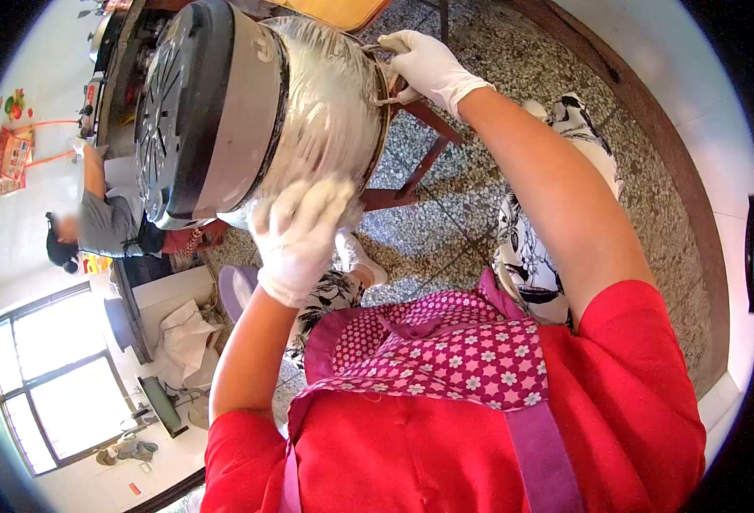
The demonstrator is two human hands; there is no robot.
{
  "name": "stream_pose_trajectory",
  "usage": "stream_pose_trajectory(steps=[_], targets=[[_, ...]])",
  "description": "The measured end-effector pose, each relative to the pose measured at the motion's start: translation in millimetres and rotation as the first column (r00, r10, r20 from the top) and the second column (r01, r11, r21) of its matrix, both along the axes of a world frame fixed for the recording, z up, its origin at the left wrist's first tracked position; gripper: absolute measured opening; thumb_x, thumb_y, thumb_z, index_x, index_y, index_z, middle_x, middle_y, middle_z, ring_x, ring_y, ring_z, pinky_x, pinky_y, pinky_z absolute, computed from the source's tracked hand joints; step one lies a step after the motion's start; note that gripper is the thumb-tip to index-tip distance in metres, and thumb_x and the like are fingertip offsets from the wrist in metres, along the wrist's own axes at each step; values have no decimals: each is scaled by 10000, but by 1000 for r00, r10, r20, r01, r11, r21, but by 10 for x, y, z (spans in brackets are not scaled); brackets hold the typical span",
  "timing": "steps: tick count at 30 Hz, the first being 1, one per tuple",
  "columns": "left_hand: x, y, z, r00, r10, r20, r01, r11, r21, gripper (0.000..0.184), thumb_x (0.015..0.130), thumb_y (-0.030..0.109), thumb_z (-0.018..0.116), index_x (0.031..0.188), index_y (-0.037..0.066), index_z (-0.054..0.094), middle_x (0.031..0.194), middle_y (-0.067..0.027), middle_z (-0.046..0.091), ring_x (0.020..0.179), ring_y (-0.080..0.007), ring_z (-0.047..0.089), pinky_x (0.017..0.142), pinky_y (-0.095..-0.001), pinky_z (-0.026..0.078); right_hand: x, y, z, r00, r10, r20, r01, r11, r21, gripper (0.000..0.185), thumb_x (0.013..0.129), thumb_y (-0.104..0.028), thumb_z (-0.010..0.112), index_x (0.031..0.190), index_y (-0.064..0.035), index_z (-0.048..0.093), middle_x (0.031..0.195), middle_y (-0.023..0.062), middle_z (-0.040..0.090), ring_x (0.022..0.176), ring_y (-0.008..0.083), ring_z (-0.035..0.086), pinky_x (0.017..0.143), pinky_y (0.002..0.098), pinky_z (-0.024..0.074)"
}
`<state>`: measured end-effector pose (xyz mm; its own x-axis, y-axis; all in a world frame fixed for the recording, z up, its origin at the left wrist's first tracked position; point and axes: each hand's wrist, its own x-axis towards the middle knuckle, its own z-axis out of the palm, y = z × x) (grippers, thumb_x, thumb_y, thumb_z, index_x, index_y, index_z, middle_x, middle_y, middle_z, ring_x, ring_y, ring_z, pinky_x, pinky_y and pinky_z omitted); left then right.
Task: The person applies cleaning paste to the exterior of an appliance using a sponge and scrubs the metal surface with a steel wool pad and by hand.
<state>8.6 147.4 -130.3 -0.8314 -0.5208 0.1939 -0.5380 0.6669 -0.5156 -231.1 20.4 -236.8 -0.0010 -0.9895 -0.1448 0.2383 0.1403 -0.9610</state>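
Note:
A large drum-shaped appliance (pixel 244 115) with a black ribbed base, a grey band and a shiny plastic-wrapped section lies tilted at the upper left. My left hand (pixel 302 229), in a white glove, is against the lower side of the wrapped section; its fingers are together and slightly blurred, and anything in them is hidden. My right hand (pixel 428 70), gloved too, has its fingers curled round the rim of the drum's far end, beside thin strips of loose wrap.
Behind the drum stands a brown-legged stool (pixel 428 158) on the speckled floor (pixel 445 231). A co-worker (pixel 114 224) is at the left near a counter. A purple tub (pixel 236 289) lies below the drum, and a yellow-topped seat (pixel 338 10) is at the top.

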Motion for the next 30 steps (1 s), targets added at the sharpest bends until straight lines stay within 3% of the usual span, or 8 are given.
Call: stream_pose_trajectory(steps=[5,7,10,19,22,24,26,30], targets=[[-736,-433,38,999,45,-16,-45,999,30,328,757,164,671,1072,253,694,1072,107,631,1093,-143,525,947,-374,321,-11,0,2,999,14,34,-14,1000,-24,554,855,7,496,1407,5,444,1373,98,552,804,134,670,579,264,584],[-569,-350,65,1000,12,10,-12,1000,7,318,761,171,666,1067,255,694,1077,114,627,1102,-140,519,949,-376,321,-27,6,47,997,37,65,-35,999,-35,542,848,62,467,1388,29,447,1475,135,451,1159,260,602,708,354,640],[6,-128,39,997,-76,26,77,997,-10,300,767,201,658,1058,268,695,1088,128,617,1124,-129,501,953,-377,318,-29,51,94,997,42,57,-43,999,0,546,864,8,515,1406,7,444,1424,129,515,794,136,672,570,253,578],[-665,-244,-13,995,26,92,-31,998,58,310,791,170,612,1089,216,685,1100,107,618,1125,-126,507,959,-384,328,2,19,28,999,-15,-51,13,999,-41,551,858,21,458,1408,14,438,1457,95,494,851,166,687,597,264,586],[-927,-409,-3,921,159,356,-202,976,87,325,802,161,593,1115,192,678,1117,87,618,1136,-140,512,965,-395,340,-11,46,92,997,15,73,-15,1000,-9,546,833,73,467,1377,32,473,1445,132,490,1203,260,580,771,350,630],[-770,-381,-5,957,50,286,-87,989,119,338,806,159,584,1129,193,677,1119,73,619,1148,-151,508,980,-406,345,-8,54,97,998,41,57,-42,999,15,543,839,69,462,1381,38,466,1466,131,468,1197,257,585,763,353,631],[-521,-181,8,957,39,286,-75,991,115,358,796,155,589,1141,199,673,1141,85,616,1169,-140,496,1015,-403,327,-5,15,52,999,23,37,-22,1000,-17,575,836,10,511,1406,19,441,1437,113,512,761,155,680,570,266,576],[181,174,-74,961,50,271,-67,996,55,389,772,174,619,1153,239,667,1205,141,599,1211,-96,457,1073,-391,248,35,-53,-106,1000,-6,11,6,999,-37,573,833,15,503,1403,21,444,1433,113,516,744,157,679,580,265,578]])
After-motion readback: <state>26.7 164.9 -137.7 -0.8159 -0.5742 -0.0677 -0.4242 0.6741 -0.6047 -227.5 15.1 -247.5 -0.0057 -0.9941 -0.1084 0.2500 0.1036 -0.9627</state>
